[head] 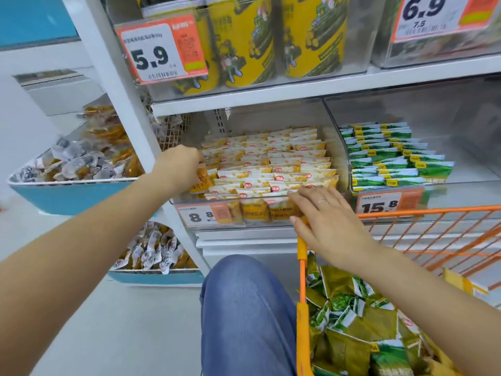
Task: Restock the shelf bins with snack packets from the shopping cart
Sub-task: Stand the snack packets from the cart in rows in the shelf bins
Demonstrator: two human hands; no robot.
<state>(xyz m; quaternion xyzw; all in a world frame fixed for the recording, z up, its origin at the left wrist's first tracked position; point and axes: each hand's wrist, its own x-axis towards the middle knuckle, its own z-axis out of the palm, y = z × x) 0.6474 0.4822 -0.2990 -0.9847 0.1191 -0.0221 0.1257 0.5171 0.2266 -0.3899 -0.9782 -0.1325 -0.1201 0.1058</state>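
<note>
Your left hand (181, 161) grips a packet (202, 175) at the bin's (206, 203) left edge (right hand (322, 213) flat, fingers straight); forcing it in could buckle the rows.

shop | price tags (162, 50) | stocked shelf bins (336, 169) | shopping cart (433, 210)

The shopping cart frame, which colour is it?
The shopping cart frame is orange, seen best in the head view at the lower right.

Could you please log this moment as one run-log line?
left hand: grips yellow packet in yellow bin | right hand: flat on front packets | cart: green packets
</note>
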